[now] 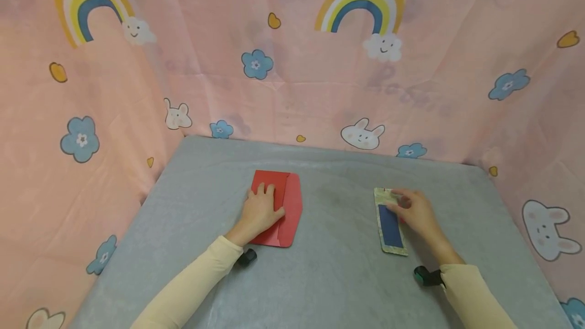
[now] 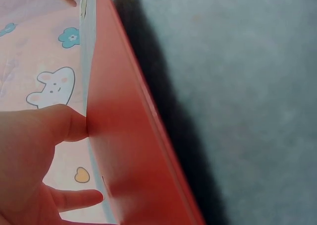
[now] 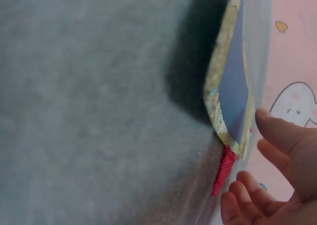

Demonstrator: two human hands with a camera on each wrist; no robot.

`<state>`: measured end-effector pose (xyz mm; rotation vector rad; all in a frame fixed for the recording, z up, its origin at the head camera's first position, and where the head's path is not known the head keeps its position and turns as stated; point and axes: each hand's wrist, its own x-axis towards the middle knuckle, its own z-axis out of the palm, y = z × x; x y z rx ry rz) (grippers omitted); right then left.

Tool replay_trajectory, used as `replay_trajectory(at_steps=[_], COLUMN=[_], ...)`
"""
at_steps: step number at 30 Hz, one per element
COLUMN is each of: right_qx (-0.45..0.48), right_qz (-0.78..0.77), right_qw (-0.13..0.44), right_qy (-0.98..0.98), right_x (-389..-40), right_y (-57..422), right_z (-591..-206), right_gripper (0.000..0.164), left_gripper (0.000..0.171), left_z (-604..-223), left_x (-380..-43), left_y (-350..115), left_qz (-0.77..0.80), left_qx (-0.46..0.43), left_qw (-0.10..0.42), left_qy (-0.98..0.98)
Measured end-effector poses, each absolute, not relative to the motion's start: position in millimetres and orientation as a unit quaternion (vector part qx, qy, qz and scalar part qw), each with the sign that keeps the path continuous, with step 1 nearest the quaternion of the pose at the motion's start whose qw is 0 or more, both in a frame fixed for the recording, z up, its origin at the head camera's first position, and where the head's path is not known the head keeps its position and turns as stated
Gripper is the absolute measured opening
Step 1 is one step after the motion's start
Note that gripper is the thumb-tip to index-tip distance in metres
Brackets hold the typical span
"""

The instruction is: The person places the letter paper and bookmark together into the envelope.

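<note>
My left hand (image 1: 261,213) rests flat on a red envelope (image 1: 290,217), fingers stretched over its face. The envelope lies on the grey table with its pointed flap unfolded to the right. In the left wrist view the thumb and a fingertip touch the red paper (image 2: 124,136). Further right lies a bookmark-like card (image 1: 390,227) with a pale patterned border, a dark blue panel and a red tassel (image 3: 225,170) at one end. My right hand (image 1: 417,211) is over its upper right edge. In the right wrist view thumb and fingers stand apart, thumb tip close to the card's edge.
The grey-covered table (image 1: 333,278) runs under both items. A pink curtain (image 1: 292,100) printed with rainbows, rabbits and flowers encloses its back and sides. Dark devices (image 1: 427,276) sit at both wrists, near the cream sleeves (image 1: 192,281).
</note>
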<state>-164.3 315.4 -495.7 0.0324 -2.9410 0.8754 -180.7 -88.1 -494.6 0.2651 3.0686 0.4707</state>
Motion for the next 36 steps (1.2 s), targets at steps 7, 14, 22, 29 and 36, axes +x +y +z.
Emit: replay_trajectory(at_steps=[7,14,22,29,36], right_qx=[0.034,0.042,0.063,0.055,0.015], right_qz=[0.268,0.232,0.272,0.293,0.321], right_qw=[0.037,0.015,-0.035,-0.059,-0.095], right_qy=[-0.962,-0.972,-0.96,-0.953,-0.942], right_x=[-159,-162,-169,-172,-175], right_y=[314,311,316,315,314], right_z=[-496,-495,-493,-488,-489], right_gripper=[0.048,0.043,0.044,0.045,0.04], left_gripper=[0.067,0.066,0.067,0.067,0.066], left_z=[-494,-494,-496,-497,-496], left_x=[-181,-181,-180,-180,-180], left_y=[-87,-86,-86,-86,-87], left_qz=[0.153,0.147,0.144,0.143,0.143], left_qx=[0.084,0.084,0.081,0.079,0.08], left_qw=[0.014,0.013,0.016,0.019,0.013], left_qy=[0.985,0.986,0.986,0.986,0.986])
